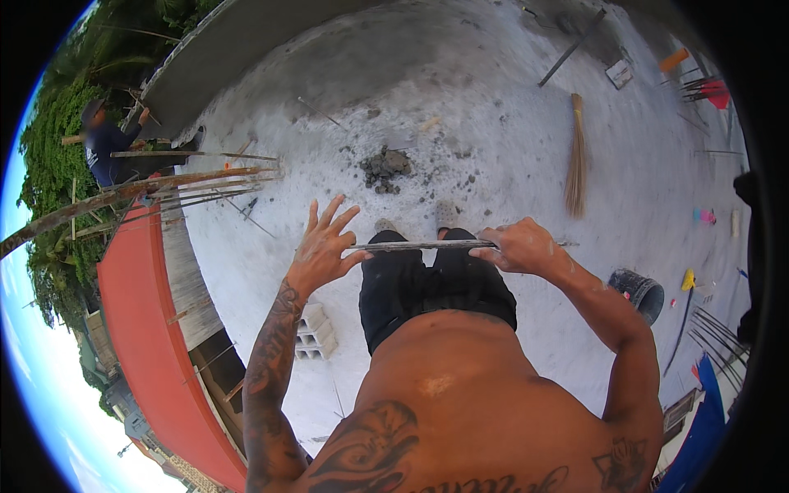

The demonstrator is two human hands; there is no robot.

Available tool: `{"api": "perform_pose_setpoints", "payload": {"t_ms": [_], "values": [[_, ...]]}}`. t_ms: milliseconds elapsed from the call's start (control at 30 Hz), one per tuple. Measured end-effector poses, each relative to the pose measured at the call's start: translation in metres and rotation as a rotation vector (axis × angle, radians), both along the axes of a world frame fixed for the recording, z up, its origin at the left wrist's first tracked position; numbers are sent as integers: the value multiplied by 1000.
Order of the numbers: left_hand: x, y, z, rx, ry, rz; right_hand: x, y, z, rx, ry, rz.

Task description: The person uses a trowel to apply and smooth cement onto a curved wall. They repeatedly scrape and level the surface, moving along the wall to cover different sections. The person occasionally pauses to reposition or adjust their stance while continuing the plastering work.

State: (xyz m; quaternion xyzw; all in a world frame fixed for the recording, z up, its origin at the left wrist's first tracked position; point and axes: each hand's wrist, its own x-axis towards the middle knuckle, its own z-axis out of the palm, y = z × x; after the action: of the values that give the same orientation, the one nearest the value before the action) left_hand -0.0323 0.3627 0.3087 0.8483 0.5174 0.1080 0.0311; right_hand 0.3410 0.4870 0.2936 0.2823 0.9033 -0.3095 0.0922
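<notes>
A thin, straight grey strip (423, 245), with pale mortar-like smears along it, spans level across the front of my black shorts. My left hand (322, 249) has its thumb and index finger at the strip's left end, while its other fingers fan outward. Wrapped around the strip towards its right end is my right hand (523, 245), with a short tip sticking out beyond it. Pale dust marks both hands. Beyond the strip, a heap of wet grey mortar (386, 167) lies on the pale floor, with crumbs scattered about it.
A stick broom (576, 156) lies at right, above a dark bucket (638, 294) on its side. Hollow blocks (315, 333) stand by my left forearm. Rebar (209, 175) juts in from the left near a red wall (156, 312). Another person (115, 148) sits at far left.
</notes>
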Motion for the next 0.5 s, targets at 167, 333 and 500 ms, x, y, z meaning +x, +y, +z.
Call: {"api": "perform_pose_setpoints", "payload": {"t_ms": [167, 333, 500], "values": [[8, 17, 1, -503, 35, 331, 4, 3, 0, 217, 122, -161], [5, 36, -11, -269, 24, 407, -11, 2, 1, 244, 86, -310], [-6, 63, -25, -292, 17, 549, -33, 15, -2, 275, 9, -398]]}}
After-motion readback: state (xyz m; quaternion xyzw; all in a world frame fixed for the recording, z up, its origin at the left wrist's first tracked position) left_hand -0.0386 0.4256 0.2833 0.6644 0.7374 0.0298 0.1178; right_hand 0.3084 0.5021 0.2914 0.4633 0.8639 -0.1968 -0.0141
